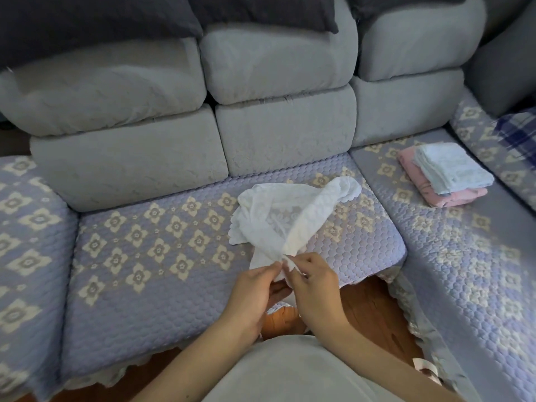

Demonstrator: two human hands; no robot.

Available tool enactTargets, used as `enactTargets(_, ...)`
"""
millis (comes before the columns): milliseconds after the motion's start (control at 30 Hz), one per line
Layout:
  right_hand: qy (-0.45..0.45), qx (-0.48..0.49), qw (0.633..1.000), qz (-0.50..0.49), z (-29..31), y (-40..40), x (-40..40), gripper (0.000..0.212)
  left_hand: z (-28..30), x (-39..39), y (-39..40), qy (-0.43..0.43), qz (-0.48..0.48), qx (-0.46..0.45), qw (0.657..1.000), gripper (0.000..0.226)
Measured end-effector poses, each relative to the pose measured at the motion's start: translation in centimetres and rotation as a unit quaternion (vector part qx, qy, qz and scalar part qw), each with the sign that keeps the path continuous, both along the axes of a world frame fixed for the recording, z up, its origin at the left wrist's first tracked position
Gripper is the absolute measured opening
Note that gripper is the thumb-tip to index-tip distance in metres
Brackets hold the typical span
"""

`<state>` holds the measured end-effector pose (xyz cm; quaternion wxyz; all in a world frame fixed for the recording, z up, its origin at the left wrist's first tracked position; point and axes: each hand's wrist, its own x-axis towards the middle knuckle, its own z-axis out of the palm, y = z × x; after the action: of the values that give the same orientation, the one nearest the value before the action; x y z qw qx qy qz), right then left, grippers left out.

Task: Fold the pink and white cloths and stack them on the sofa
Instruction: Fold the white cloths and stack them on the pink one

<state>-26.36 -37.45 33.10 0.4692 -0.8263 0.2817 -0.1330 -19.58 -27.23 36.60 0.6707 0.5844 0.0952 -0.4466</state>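
Both hands meet at the seat's front edge: the left hand (255, 288) and the right hand (314, 281) each pinch the near corner of a white lace cloth (290, 219), fingertips almost touching. Beyond them the cloth trails rumpled across the sofa (139, 256). Farther right, well apart, folded white cloths (455, 169) sit on a folded pink cloth (461, 197).

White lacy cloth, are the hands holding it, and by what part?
Yes. Both hands, left and right, pinch the white lace cloth at its near edge, close together; the rest lies crumpled on the sofa seat.
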Motion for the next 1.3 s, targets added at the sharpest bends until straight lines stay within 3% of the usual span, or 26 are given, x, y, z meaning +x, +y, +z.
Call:
enactTargets(267, 0.021, -0.184, 0.981, 0.059, -0.9, 0.3, -0.4, 0.027, 0.2, -0.1, 0.2, 0.034, 0.001, -0.015, 0.999, 0.029)
enactTargets(433, 0.036, -0.329, 0.935, 0.126, -0.7, 0.3, -0.7, 0.037, -0.2, 0.0, 0.5, 0.077, 0.021, -0.010, 0.997, 0.028)
enactTargets(633, 0.100, -0.394, 0.889, 0.211, -0.3, 0.4, -0.6, 0.047, 0.2, 0.0, 0.5, 0.057, -0.004, -0.003, 0.998, 0.035)
enactTargets(700, 0.107, -0.347, 0.900, 0.240, -0.1, 0.3, -0.7, 0.056, 0.1, 0.4, 0.8, 0.053, -0.011, 0.023, 0.998, 0.033)
enactTargets(833, 0.077, 0.029, 0.976, 0.204, 0.3, -1.5, -1.4, 0.069, -0.3, 1.5, 1.0, 0.009, -0.031, 0.068, 0.997, 0.024)
enactTargets(867, 0.060, 0.065, 0.984, 0.157, -0.3, -2.3, -1.7, 0.073, 0.1, 2.0, 0.8, -0.028, -0.051, 0.074, 0.996, 0.022)
enactTargets(967, 0.119, 0.086, 0.985, 0.088, -3.8, -4.5, -3.0, 0.077, 2.8, 3.9, -0.8, -0.126, -0.090, 0.071, 0.985, 0.015)
enactTargets(1067, 0.196, 0.097, 0.971, 0.093, -6.7, -5.6, -3.9, 0.072, 6.4, 5.9, -2.6, -0.157, -0.084, 0.012, 0.984, 0.030)
enactTargets(1133, 0.211, 0.124, 0.966, 0.080, -7.1, -5.3, -3.7, 0.072, 8.8, 6.8, -3.8, -0.175, -0.094, -0.030, 0.980, 0.024)
enactTargets(1300, 0.185, 0.111, 0.976, -0.009, -7.6, -5.0, -2.2, 0.033, 13.8, 8.6, -7.2, -0.184, -0.095, -0.123, 0.971, 0.018)
